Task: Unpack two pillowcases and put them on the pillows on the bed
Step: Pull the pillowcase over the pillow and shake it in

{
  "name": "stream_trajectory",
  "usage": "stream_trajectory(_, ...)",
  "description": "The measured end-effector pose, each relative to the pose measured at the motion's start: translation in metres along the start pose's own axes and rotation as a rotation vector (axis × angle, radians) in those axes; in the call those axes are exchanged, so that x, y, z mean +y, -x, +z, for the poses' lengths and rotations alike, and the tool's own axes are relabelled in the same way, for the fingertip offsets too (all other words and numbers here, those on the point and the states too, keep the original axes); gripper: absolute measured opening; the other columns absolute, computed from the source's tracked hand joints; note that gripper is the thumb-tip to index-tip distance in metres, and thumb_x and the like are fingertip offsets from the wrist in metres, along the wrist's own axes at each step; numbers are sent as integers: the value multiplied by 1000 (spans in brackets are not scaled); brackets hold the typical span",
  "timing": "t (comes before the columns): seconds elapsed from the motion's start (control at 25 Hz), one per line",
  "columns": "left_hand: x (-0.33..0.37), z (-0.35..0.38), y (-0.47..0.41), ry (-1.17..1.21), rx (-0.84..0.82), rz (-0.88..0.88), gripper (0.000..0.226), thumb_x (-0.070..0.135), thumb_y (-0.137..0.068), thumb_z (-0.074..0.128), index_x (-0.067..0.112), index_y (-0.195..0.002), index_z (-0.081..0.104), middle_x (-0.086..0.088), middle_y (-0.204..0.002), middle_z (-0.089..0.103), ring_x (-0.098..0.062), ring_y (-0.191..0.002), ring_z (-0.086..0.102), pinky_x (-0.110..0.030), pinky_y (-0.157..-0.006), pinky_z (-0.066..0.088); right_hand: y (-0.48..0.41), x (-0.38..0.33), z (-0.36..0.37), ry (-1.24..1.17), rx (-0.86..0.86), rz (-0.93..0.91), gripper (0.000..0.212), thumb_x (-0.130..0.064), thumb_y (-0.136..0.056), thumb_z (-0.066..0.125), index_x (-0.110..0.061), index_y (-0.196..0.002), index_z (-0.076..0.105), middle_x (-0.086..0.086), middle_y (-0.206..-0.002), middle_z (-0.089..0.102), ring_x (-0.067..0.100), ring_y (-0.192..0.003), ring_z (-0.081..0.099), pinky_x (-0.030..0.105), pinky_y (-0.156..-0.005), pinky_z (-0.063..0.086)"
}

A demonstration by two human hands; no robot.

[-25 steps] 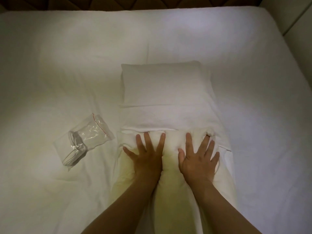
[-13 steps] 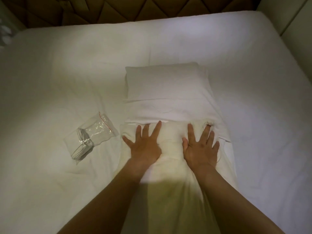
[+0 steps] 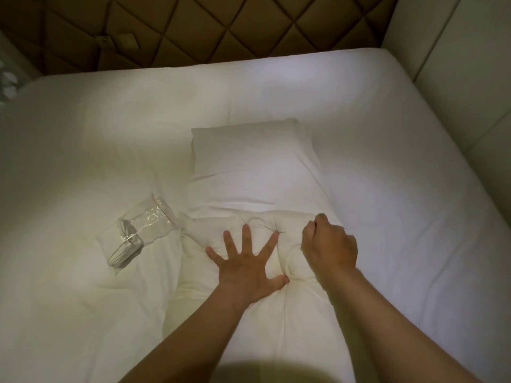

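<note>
Backdrop: brown diamond-quilted headboard [image 3: 193, 31] runs behind the white-sheeted bed [image 3: 110, 134] that fills your view.
Bag: a clear plastic bag [image 3: 138, 233] with a red strip along its mouth lies crumpled on the sheet to the left of your hands, one corner just beside the pillow.
Pillowcase: the white pillowcase [image 3: 254, 161] stretches lengthwise mid-bed beyond your hands, its far end plump and its near part flat. Its near edge meets the bunched end of the pillow.
Left hand: your left hand [image 3: 246, 269] lies flat with its fingers straight and spread wide. The palm presses into the pillow and grips nothing.
Pillow: the cream-white pillow [image 3: 276, 322] runs from under your forearms toward the pillowcase and is dented beneath both hands.
Right hand: your right hand [image 3: 329, 244] sits on the pillow's far right corner, fingers curled tight under. Whether any cloth is caught inside them cannot be told.
Right edge: a pale padded panel [image 3: 456, 78] rises beside the mattress.
</note>
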State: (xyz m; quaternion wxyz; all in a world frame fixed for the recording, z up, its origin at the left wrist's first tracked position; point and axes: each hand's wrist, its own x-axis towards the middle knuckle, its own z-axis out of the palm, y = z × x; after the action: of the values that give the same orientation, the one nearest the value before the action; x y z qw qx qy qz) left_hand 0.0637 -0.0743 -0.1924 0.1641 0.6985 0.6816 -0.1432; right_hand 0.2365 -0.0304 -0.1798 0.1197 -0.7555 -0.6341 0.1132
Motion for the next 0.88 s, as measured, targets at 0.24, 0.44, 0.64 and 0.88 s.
stream_trajectory(0.24,7,27,3,-135,124,-9,82,88,-77,3,49,-140,-32,-13,-160,-23,-53,-142,-18,-81,-95,-10,-61,-52,5,386,-92,-287,29,-28,-93,48,-20,-121,53,6,-118,56,26,-109,51,43,-91,34)
stream_trajectory(0.44,3,39,-14,-205,170,-24,82,80,-75,-14,39,-143,-33,-18,-156,-28,-55,-140,-21,-82,-96,-6,-73,-71,36,365,-262,-194,22,-17,-87,57,-17,-108,53,2,-96,51,25,-93,58,35,-73,33)
stream_trajectory(0.64,5,60,-1,-81,265,30,77,71,-87,24,30,-152,28,-22,-159,19,-54,-143,12,-82,-99,9,-92,-71,51,354,-288,-387,19,-16,-89,53,-14,-108,57,2,-93,62,25,-88,63,31,-66,37)
stream_trajectory(0.88,-2,55,-16,-105,236,36,76,76,-88,17,36,-153,12,-23,-160,7,-55,-144,4,-82,-100,4,-101,-67,58,328,-613,-332,36,-24,-87,56,-14,-116,38,2,-91,49,23,-83,51,36,-71,39)
